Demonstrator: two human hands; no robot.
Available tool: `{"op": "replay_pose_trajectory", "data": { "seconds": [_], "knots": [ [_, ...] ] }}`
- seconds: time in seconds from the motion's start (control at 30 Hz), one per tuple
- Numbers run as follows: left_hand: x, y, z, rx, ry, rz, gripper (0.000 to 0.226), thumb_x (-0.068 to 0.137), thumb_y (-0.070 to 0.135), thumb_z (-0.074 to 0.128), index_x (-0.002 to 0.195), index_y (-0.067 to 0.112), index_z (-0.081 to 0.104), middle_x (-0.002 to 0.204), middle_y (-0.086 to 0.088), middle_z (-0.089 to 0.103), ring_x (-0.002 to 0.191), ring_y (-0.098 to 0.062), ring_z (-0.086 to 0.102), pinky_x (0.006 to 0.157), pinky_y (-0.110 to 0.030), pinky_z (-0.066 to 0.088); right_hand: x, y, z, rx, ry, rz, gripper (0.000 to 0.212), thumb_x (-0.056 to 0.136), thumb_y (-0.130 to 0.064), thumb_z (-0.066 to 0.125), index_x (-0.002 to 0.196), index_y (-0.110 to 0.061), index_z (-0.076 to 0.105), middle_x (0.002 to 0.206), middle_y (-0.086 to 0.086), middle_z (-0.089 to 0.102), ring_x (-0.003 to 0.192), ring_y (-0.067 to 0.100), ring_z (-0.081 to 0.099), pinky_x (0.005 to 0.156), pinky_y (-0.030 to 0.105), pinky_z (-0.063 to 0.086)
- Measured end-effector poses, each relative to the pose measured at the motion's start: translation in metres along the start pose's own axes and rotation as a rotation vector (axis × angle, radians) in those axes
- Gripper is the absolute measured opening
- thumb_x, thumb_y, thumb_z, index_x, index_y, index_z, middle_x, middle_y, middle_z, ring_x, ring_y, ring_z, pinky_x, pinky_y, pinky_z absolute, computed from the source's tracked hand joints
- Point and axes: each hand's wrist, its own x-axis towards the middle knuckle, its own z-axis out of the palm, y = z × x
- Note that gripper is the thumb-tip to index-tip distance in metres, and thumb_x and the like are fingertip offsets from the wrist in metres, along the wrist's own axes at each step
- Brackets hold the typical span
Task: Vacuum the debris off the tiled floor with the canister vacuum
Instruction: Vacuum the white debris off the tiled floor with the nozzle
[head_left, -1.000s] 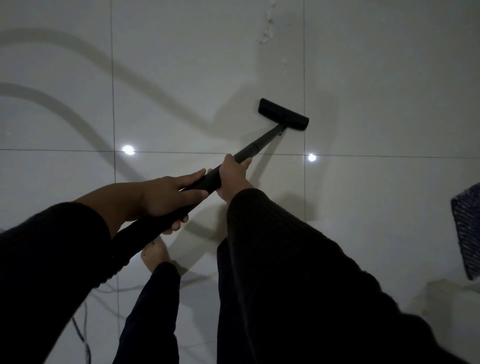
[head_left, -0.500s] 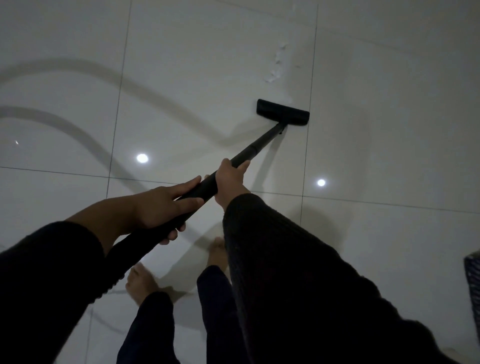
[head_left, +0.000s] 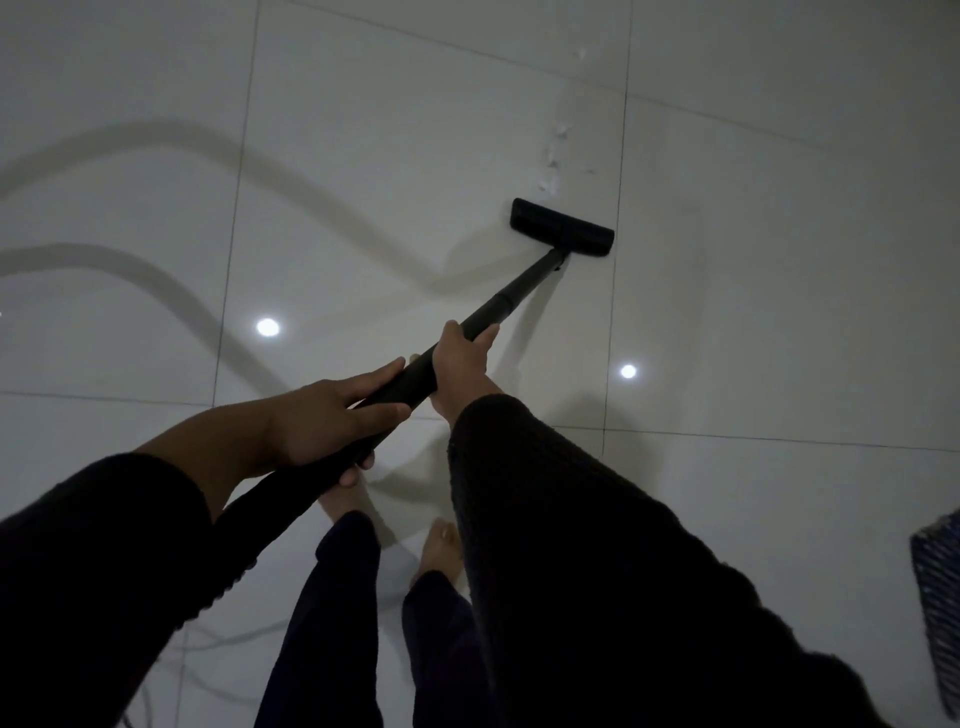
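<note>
A black vacuum wand (head_left: 511, 293) slants up to the right and ends in a flat black floor head (head_left: 562, 227) resting on the pale tiled floor (head_left: 363, 130). Small white bits of debris (head_left: 556, 156) lie in a line just beyond the head, near a tile joint. My right hand (head_left: 462, 366) grips the wand higher up. Lower down, my left hand (head_left: 332, 421) wraps the thicker handle part. The canister itself is out of view.
My two bare feet (head_left: 441, 551) stand on the tiles below the hands. A dark blue striped mat (head_left: 937, 613) lies at the right edge. Thin cords (head_left: 223, 642) trail on the floor at the lower left. Two ceiling-light reflections shine on the tiles.
The floor head has moved forward and now sits close to the white debris. I have stepped forward, so both feet show, and the mat has slid lower at the right edge.
</note>
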Motion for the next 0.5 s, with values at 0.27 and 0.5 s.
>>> {"op": "replay_pose_trajectory", "data": {
  "seconds": [0.27, 0.5],
  "knots": [
    [0.017, 0.020, -0.060, 0.010, -0.017, 0.016, 0.065, 0.092, 0.035, 0.054, 0.144, 0.050, 0.018, 0.067, -0.009, 0.057, 0.043, -0.014, 0.056, 0.043, -0.023, 0.048, 0.013, -0.028, 0.047, 0.114, 0.003, -0.014, 0.070, 0.099, -0.026, 0.040, 0.146, -0.048, -0.006, 0.143, 0.006, 0.036, 0.076, 0.018, 0.058, 0.080, 0.033, 0.052],
    [0.038, 0.045, -0.078, -0.026, -0.052, 0.034, 0.064, 0.093, 0.035, 0.053, 0.142, 0.053, 0.017, 0.068, -0.010, 0.056, 0.045, -0.015, 0.055, 0.045, -0.026, 0.049, 0.039, -0.060, 0.058, 0.077, 0.019, -0.033, 0.069, 0.100, -0.027, 0.039, 0.147, -0.046, -0.007, 0.123, 0.003, 0.040, 0.073, 0.018, 0.057, 0.082, 0.035, 0.052]
  ]
}}
